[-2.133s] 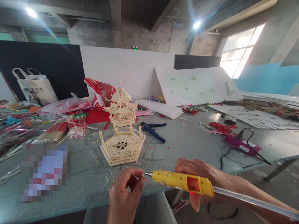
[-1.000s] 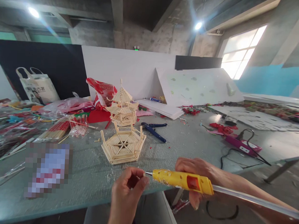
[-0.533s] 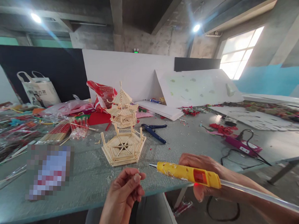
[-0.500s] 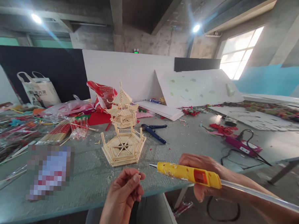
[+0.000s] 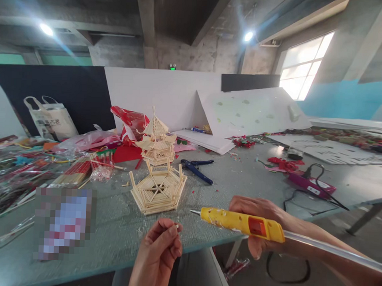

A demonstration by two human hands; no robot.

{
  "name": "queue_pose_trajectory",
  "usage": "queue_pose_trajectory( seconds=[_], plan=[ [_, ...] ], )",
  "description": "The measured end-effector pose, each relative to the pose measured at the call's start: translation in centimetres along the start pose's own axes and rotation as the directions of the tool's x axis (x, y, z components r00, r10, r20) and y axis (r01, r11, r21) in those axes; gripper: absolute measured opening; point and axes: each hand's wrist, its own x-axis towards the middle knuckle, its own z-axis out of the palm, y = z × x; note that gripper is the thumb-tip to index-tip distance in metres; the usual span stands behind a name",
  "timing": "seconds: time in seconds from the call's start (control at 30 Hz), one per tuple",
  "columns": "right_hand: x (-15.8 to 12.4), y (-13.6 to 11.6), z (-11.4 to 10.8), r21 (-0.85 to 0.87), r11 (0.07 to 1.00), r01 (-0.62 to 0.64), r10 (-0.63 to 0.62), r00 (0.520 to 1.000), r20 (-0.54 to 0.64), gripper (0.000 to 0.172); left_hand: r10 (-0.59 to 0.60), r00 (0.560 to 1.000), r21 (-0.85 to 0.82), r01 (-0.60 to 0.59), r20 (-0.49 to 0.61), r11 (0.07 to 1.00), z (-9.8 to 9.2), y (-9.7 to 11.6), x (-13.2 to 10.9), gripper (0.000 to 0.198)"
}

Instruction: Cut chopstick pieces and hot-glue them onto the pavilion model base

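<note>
My right hand (image 5: 262, 206) is wrapped round a yellow hot glue gun (image 5: 228, 219). Its metal nozzle points left, and a clear glue stick (image 5: 328, 249) runs out of its back end. Lower in the middle, my left hand (image 5: 159, 247) pinches a small pale piece (image 5: 177, 226) between thumb and fingers; most of it is hidden. Beyond that hand lies a hexagonal frame of thin wooden sticks (image 5: 146, 196) with short upright posts. Just behind this frame rises a tiered stick pagoda (image 5: 156, 131) with a pointed roof. The nozzle tip is apart from both the frame and my left hand.
Blue-handled pliers (image 5: 199, 170) lie right of the stick frame. On the left are bundled sticks (image 5: 74, 171), plastic packets and a red bag (image 5: 130, 121). A purple power strip (image 5: 311, 185) with black cables lies at the right. White boards (image 5: 206, 140) stand and lie behind.
The view has shifted very slightly. Both hands hold nearly the same places, with the glue gun and the small piece still in them.
</note>
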Motion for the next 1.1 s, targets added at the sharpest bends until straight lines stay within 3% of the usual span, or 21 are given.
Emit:
queue_pose_trajectory(
  seconds=[0.2, 0.43, 0.57, 0.77, 0.9, 1.1],
  plan=[
    [0.0, 0.0, 0.1, 0.000, 0.999, 0.034, -0.034, 0.999, 0.004, 0.057, 0.110, 0.993, 0.077, -0.114, 0.053, 0.991, -0.3, -0.3, 0.2, 0.024],
    [-0.3, 0.2, 0.3, 0.013, 1.000, 0.000, 0.001, 1.000, -0.027, 0.055, 0.204, 0.979, 0.244, -0.196, -0.009, 0.950, -0.8, -1.3, -0.8, 0.029],
    [-0.5, 1.1, 0.8, -0.003, 1.000, 0.021, -0.021, 0.999, -0.036, 0.057, 0.261, 0.965, 0.432, -0.238, 0.008, 0.870, -0.9, -1.6, -1.1, 0.038],
    [-0.7, 1.8, 1.3, -0.021, 0.995, 0.094, -0.096, 0.992, -0.078, 0.051, 0.397, 0.917, 0.626, -0.291, -0.032, 0.724, -0.5, -1.3, -1.6, 0.032],
    [-0.8, 2.4, 1.5, -0.058, 0.989, 0.135, -0.140, 0.987, -0.077, 0.046, 0.361, 0.932, 0.626, -0.269, -0.021, 0.732, 0.1, -1.2, -1.8, 0.032],
    [-1.1, 2.5, 1.6, -0.163, 0.972, 0.171, -0.180, 0.983, -0.036, 0.037, 0.225, 0.974, 0.534, -0.190, -0.002, 0.824, 0.4, -0.8, -1.4, 0.032]
  ],
)
